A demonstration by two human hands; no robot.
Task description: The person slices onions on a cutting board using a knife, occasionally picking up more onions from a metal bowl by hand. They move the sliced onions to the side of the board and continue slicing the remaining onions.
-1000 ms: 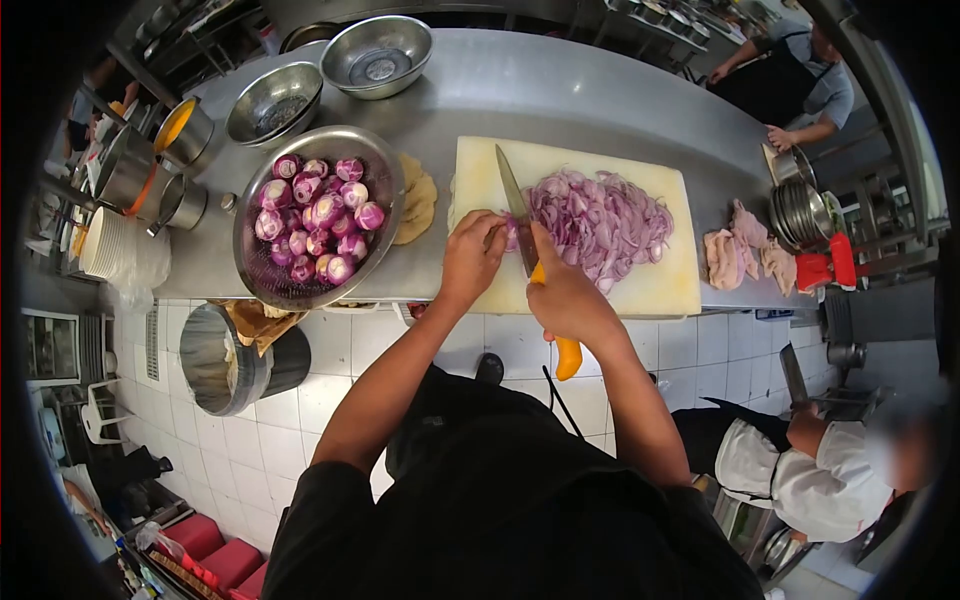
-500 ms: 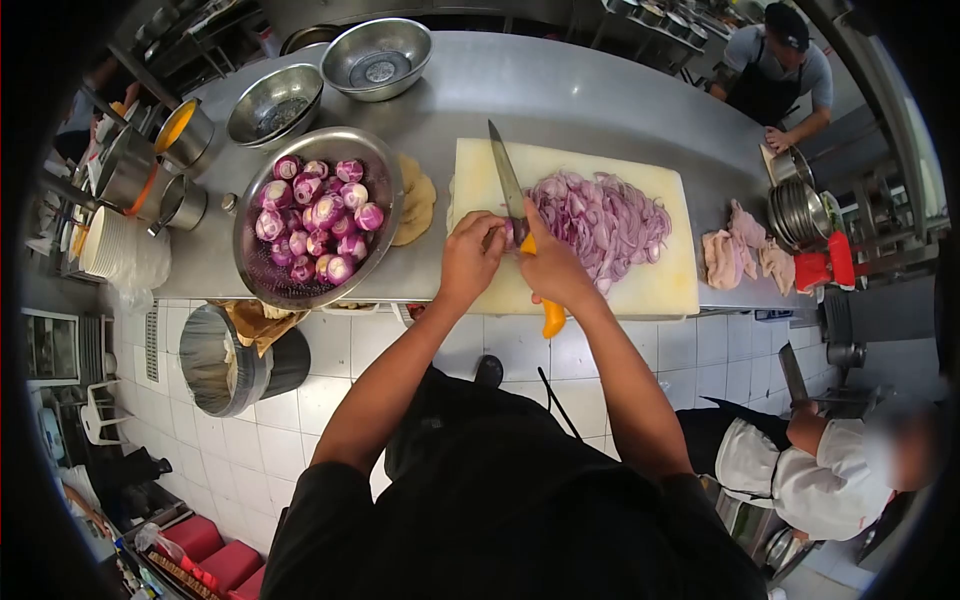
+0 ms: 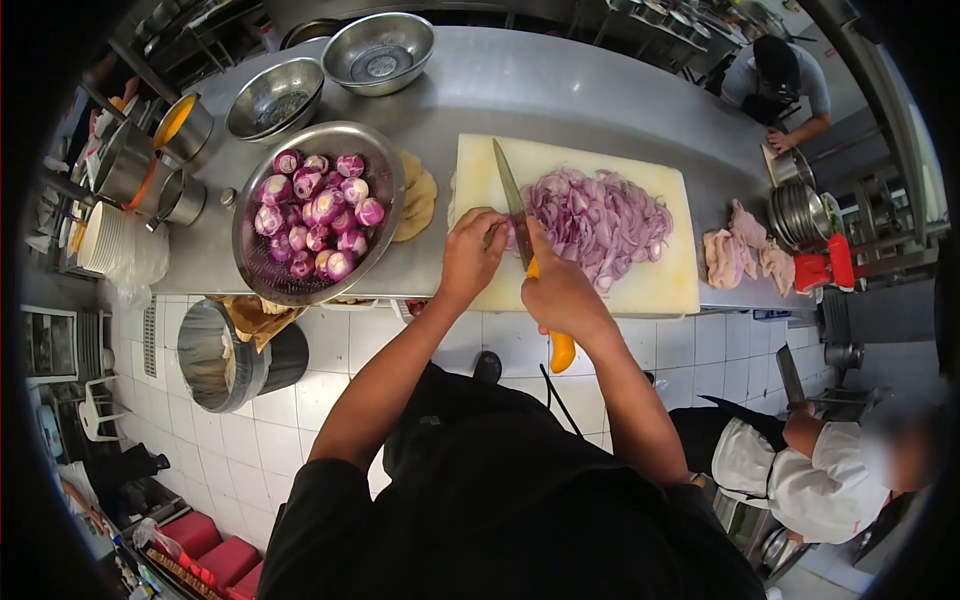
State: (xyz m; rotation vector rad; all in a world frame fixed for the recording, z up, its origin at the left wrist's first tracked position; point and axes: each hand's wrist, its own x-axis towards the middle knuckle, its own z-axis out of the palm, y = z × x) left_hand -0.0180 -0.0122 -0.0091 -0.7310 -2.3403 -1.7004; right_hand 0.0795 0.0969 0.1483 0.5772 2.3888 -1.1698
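A long steel surface (image 3: 560,90) runs across the kitchen, and the person stands at its near edge. On it lies a white cutting board (image 3: 665,285), its near side level with the edge of the surface. To the left of the board, just beside it, sits a wide metal bowl (image 3: 252,262) full of peeled red onions (image 3: 318,215). A heap of sliced onion (image 3: 600,220) covers the middle and right of the board.

The right hand (image 3: 560,295) is closed tight round the yellow handle of a knife (image 3: 510,195). The butt of the handle sticks out below the hand, past the edge of the surface. The blade points away across the board, along the left side of the heap.

The left hand (image 3: 472,250) is curled, fingertips pressed down on an onion piece (image 3: 512,236) right against the blade. Most of that piece is hidden under the fingers.
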